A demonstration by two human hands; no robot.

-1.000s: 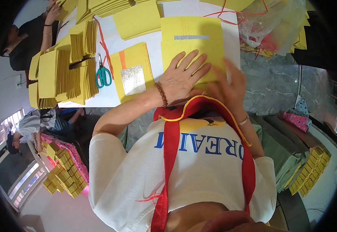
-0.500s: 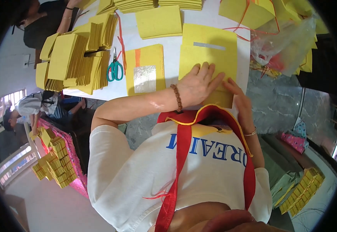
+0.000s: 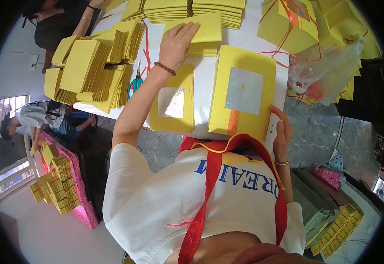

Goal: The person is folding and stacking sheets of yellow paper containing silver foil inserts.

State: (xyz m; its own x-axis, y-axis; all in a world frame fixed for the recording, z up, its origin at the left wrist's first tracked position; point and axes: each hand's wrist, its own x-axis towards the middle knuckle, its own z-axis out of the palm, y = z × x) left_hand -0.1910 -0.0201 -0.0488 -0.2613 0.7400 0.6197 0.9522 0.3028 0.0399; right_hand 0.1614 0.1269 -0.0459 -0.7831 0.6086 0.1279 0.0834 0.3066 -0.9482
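My left hand [image 3: 175, 46] reaches to the far middle of the table, its fingers closed over the left edge of a folded yellow paper packet [image 3: 209, 30]. That packet sits askew above another yellow packet [image 3: 203, 49]. Right in front of me lies a stack of yellow paper sheets [image 3: 220, 88], its top sheet bearing a silver foil square [image 3: 244, 90] and an orange stripe [image 3: 233, 122]. Beside the stack's right edge is my right hand [image 3: 281, 134], fingers apart, one fingertip at the edge. Left of the stack lies another yellow sheet [image 3: 172, 124] with a silver square.
Teal-handled scissors [image 3: 134, 85] lie partly behind my left forearm. Folded yellow bundles [image 3: 79, 66] stand at the left. A red-tied yellow bundle [image 3: 284, 28] and a clear plastic bag [image 3: 328, 66] are at the right. Two other people work at the left.
My left hand has moved from the near stack up and left to the folded packet. The stack's top now shows a silver square and orange stripe. The right hand has shifted slightly down.
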